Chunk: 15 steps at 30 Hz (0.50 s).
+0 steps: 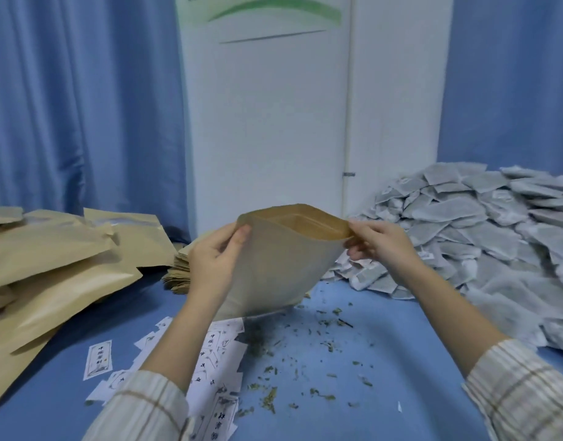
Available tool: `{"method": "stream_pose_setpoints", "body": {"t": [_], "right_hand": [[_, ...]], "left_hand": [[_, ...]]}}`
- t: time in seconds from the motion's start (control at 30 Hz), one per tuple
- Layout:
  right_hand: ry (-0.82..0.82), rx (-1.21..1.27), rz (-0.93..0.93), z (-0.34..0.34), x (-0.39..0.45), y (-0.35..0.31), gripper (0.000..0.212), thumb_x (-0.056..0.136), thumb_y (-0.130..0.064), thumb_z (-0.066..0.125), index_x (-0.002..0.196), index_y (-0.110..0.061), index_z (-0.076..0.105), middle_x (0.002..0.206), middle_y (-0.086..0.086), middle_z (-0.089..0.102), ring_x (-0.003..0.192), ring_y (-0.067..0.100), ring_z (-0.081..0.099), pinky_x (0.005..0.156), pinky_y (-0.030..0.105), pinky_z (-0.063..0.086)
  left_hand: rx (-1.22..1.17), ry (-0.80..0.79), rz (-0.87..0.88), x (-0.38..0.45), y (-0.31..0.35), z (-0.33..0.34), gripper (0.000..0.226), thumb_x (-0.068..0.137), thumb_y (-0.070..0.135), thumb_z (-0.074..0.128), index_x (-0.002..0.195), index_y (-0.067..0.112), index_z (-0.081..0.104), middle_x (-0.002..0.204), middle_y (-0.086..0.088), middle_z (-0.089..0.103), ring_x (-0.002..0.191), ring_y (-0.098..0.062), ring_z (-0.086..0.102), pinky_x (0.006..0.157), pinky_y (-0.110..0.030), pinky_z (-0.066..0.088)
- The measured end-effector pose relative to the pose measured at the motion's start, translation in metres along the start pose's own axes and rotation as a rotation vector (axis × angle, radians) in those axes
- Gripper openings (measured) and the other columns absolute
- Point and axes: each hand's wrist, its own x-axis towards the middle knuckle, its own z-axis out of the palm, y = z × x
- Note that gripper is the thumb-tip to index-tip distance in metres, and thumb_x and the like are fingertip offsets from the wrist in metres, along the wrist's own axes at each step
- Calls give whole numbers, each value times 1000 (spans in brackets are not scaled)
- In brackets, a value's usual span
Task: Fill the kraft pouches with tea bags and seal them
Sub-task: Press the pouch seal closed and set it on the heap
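Matt kraft-paper pouch (283, 265); blue cloth tabletop (385, 361).

Both hands hold one kraft pouch (283, 265) up over the blue table (385, 361), mouth spread open: left hand (214, 259) pinching the left edge, right hand (380, 246) the right. Tea bags (484, 230) are heaped at right, filled pouches (60, 259) stacked at left.

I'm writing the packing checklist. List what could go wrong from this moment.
1. The kraft pouch hangs in the air, pinched at its mouth corners by the left hand and right hand; reaching for tea bags leaves one grip, so the mouth may sag shut.
2. Loose tea crumbs on the table could foul the seal strip.
3. The printed labels lie among the crumbs and may get soiled.
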Motion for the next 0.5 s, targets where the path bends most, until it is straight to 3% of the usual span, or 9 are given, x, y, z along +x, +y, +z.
{"method": "stream_pose_setpoints", "body": {"t": [0.1, 0.2, 0.33, 0.4, 0.5], "right_hand": [[-102, -12, -100, -14, -8, -22, 33, 75, -34, 72, 95, -8, 69, 66, 2, 63, 58, 11, 57, 58, 17, 50], [-4, -201, -229, -25, -8, -35, 19, 66, -29, 81, 81, -19, 74, 58, -6, 44, 55, 7, 40, 54, 12, 34], [38, -156, -266, -26, -4, -49, 6, 74, -20, 77, 76, -20, 71, 72, -8, 69, 70, 2, 62, 65, 9, 45], [88, -127, -280, -25, -1, -53, 7, 78, -15, 74, 78, -18, 67, 68, -11, 71, 66, -2, 64, 62, 8, 47], [206, -184, -319, -28, 1, -55, 17, 76, -12, 76, 73, -24, 65, 62, -14, 69, 63, -4, 62, 66, 10, 49]], "left_hand": [[-101, 47, -34, 5, 8, 3, 39, 92, 22, 58, 56, 20, 44, 54, 14, 31, 54, 1, 29, 49, -12, 24], [-146, 47, -71, 9, 13, 5, 41, 94, 26, 56, 53, 28, 50, 55, 15, 34, 55, 1, 31, 51, -11, 25], [-246, 76, -181, 16, 22, 14, 19, 93, 28, 57, 82, 16, 68, 79, 7, 56, 77, -5, 48, 74, -21, 39], [-331, 153, -265, 21, 28, 20, 19, 91, 23, 61, 100, 9, 70, 91, 5, 66, 87, -7, 57, 83, -21, 44], [-458, 238, -414, 26, 34, 29, 13, 89, 16, 64, 99, 11, 71, 91, 4, 71, 87, -8, 64, 79, -20, 51]]}}
